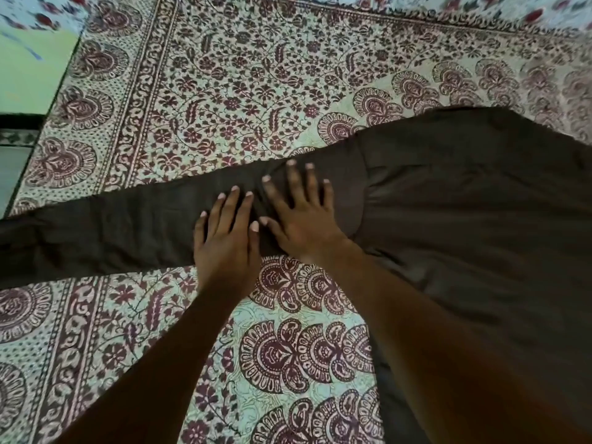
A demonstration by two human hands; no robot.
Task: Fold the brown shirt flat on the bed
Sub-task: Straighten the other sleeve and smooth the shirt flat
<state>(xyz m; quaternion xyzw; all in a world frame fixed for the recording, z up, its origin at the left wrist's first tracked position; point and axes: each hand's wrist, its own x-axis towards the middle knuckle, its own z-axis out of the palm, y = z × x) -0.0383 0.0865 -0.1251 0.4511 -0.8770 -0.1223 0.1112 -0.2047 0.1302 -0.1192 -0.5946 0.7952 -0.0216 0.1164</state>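
From the head camera I see the patterned bedspread [224, 75] covering the bed; its left border runs diagonally down the left side, and beyond it lies a pale green surface [32, 75] that I cannot identify; along the top edge a second cloth [480, 4] with red flowers meets the bedspread. Bare bedspread lies above the brown shirt [464, 193] across the upper middle, and more below it between my forearms.

The shirt lies flat on the bed, its body filling the right side and reaching the right and lower-right frame edges; one sleeve [112, 232] stretches leftward from the body to the left frame edge, dropping slightly as it goes, so the long axis runs left to right.

My left hand [224, 241] rests flat on the sleeve, fingers straight and together, its heel on the bedspread; my right hand [304, 219] presses flat just beside it where sleeve meets body, fingers straight and spread; the thumbs nearly touch; neither hand grips anything.
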